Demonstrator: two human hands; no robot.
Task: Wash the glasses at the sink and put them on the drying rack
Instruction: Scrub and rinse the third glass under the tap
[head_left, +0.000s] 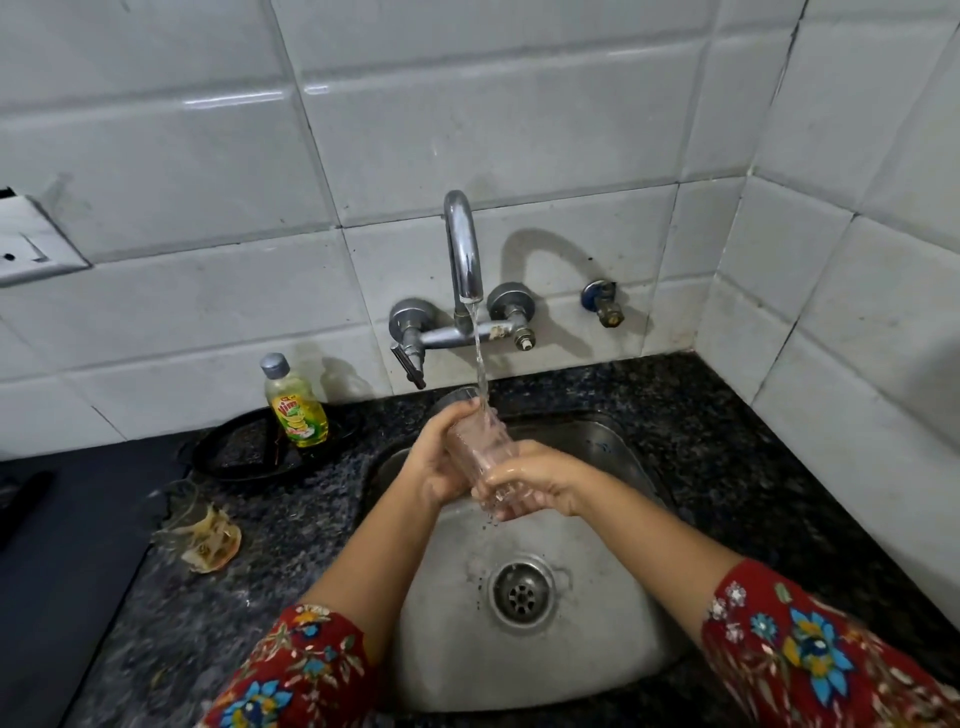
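Red floral sleeves (291, 670); above the steel sink (441, 649), left hand (441, 465) and right hand (540, 486) both grip a clear glass tumbler (480, 441), fingers curled.

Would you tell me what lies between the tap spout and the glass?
Only a stream of water, running from the spout onto the glass, in the head view.
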